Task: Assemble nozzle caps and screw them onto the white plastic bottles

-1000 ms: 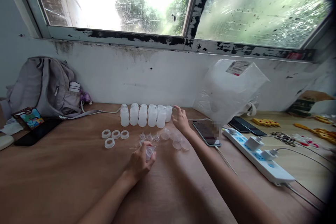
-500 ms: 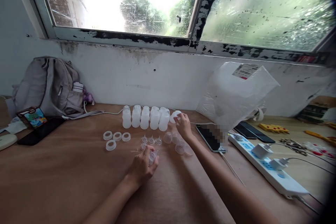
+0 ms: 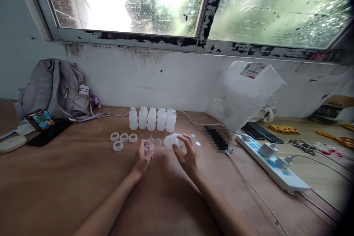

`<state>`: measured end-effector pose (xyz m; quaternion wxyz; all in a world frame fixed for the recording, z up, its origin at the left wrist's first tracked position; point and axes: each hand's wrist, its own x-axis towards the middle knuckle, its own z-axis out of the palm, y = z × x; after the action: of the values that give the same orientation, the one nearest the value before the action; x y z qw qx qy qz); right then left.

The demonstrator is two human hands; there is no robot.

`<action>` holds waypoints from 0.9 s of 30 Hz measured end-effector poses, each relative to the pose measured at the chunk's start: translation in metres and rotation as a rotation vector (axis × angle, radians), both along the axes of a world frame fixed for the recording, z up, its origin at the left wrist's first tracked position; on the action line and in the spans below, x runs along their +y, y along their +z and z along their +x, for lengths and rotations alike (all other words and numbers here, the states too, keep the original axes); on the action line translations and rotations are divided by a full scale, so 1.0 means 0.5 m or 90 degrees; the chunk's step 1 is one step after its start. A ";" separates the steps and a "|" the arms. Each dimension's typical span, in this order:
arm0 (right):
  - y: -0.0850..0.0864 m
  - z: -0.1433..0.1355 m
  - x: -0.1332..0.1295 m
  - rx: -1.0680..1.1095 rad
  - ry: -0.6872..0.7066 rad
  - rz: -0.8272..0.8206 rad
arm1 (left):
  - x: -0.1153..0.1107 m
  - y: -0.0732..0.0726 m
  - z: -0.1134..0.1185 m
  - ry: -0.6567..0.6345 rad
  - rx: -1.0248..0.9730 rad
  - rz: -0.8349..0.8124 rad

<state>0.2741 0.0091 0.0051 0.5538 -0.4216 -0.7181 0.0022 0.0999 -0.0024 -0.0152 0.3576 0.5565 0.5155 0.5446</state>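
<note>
My right hand (image 3: 188,155) is closed around a translucent white baby bottle (image 3: 171,140), which lies tilted and points left above the tabletop. My left hand (image 3: 142,158) holds a small clear plastic piece (image 3: 148,149), mostly covered by the fingers; it resembles a bottle nipple or cap. Between the hands stand clear bottle nipples (image 3: 157,140), partly hidden. Clear domed caps (image 3: 198,147) lie behind and beside my right hand, mostly hidden. Several white collar rings (image 3: 118,145) rest to the left of my left hand. Farther back, several bottles (image 3: 152,120) stand in a row.
A smartphone (image 3: 217,138) on a cable lies right of the caps. Beyond it runs a white power strip (image 3: 272,164) with plugs. A plastic bag (image 3: 243,92) leans on the wall. At left are a grey backpack (image 3: 56,88) and a dark tablet-like slab (image 3: 49,132).
My right hand has brought the bottle from the right end of the row nearer to me and leftward. My left hand has shifted slightly left and away from me, still holding the clear piece.
</note>
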 end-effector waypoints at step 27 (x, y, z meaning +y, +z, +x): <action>-0.048 -0.069 -0.029 -0.066 0.225 -0.211 | 0.009 -0.005 0.005 -0.115 -0.450 -0.123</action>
<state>0.2396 -0.0053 -0.0191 0.4304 -0.3739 -0.7980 0.1952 0.1024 0.0022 -0.0178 0.6110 0.3410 0.3584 0.6180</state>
